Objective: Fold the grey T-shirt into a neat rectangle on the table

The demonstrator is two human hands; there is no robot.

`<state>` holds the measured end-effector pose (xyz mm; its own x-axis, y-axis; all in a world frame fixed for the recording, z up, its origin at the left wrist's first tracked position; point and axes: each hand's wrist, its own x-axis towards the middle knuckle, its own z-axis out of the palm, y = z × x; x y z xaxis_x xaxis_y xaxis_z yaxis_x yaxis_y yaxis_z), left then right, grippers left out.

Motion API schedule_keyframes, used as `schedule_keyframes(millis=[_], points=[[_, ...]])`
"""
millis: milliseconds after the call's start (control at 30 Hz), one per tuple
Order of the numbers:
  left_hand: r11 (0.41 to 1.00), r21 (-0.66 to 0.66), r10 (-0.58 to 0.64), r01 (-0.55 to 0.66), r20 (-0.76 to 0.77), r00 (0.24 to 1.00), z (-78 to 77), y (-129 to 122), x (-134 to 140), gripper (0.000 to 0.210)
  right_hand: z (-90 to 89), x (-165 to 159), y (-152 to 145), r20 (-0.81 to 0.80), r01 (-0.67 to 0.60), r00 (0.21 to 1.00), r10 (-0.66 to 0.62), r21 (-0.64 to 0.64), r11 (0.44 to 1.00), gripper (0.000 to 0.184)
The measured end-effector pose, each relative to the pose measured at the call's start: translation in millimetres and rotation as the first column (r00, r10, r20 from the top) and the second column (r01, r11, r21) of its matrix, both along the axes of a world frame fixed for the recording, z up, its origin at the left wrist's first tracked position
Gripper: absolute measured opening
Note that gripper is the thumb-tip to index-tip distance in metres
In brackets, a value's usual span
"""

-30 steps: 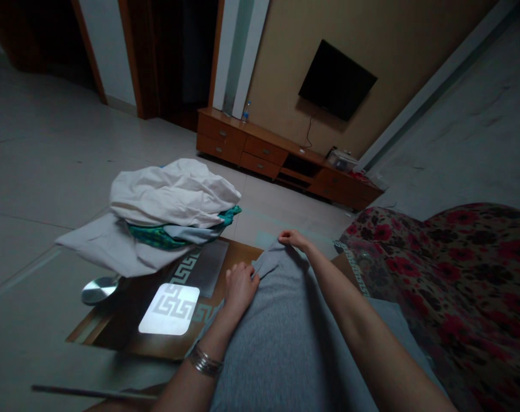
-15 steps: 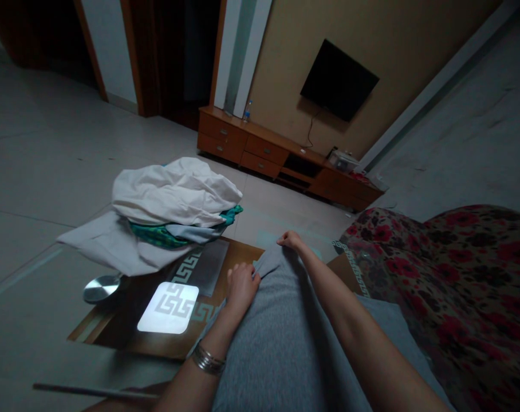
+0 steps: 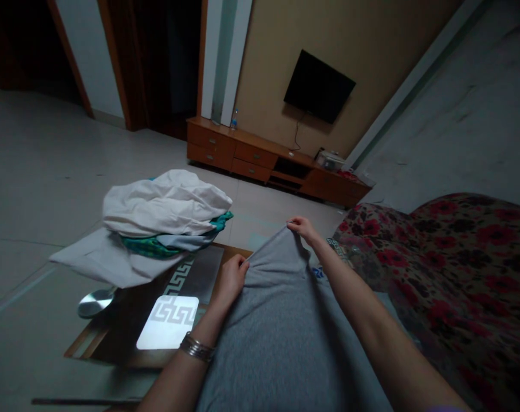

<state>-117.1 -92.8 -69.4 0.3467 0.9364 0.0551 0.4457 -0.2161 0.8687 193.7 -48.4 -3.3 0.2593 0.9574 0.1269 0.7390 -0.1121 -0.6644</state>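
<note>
A large piece of grey cloth [image 3: 281, 337], perhaps a garment, is stretched out in front of me over the low table [image 3: 126, 357]. My left hand [image 3: 233, 277], with silver bangles at the wrist, is closed on its left edge. Farther out, my right hand [image 3: 302, 227] pinches the far corner, and the edge runs taut between the two hands. A small blue-and-white patch [image 3: 318, 273] shows beside the cloth below my right forearm. To the left of my hands, a heap of white and green cloth [image 3: 165, 206] lies on the table.
A shiny round metal object [image 3: 95, 303] sits at the table's left end, near a bright square reflection. On the right stands a sofa with a red floral cover [image 3: 449, 252]. Across the tiled floor are a wooden TV cabinet [image 3: 253, 163] and a wall-mounted television [image 3: 320, 86].
My hands have moved farther apart, the right one up and outward, pulling the grey cloth's edge tauter. The blue-and-white patch has come into sight. My view has shifted slightly.
</note>
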Motion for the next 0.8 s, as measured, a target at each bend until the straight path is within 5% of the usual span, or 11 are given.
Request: schedule_keyframes(millis=[200, 433, 600, 800], points=[[0.993, 0.111, 0.085, -0.051, -0.333, 0.939, -16.5, 10.1, 5.9, 0.011, -48.8, -28.9, 54.9, 0.178, 0.056, 0.983, -0.046, -0.051, 0.997, 0.007], [0.998, 0.052, 0.046, -0.023, -0.518, 0.854, -8.9, 14.6, 7.0, 0.023, -110.7, -41.5, 68.5, 0.263, 0.132, 0.958, -0.113, -0.054, 0.990, 0.016], [0.996, -0.078, -0.071, 0.038, -0.494, 0.867, -12.4, 27.0, -24.8, 0.019, -123.3, -36.4, 69.8, 0.248, 0.187, 0.953, -0.172, -0.035, 0.982, 0.025], [0.995, -0.031, 0.068, -0.098, -0.511, 0.857, -3.9, 12.3, -45.5, 0.034, -110.4, -40.0, 67.9, 0.180, 0.150, 0.973, -0.144, -0.016, 0.989, 0.032]])
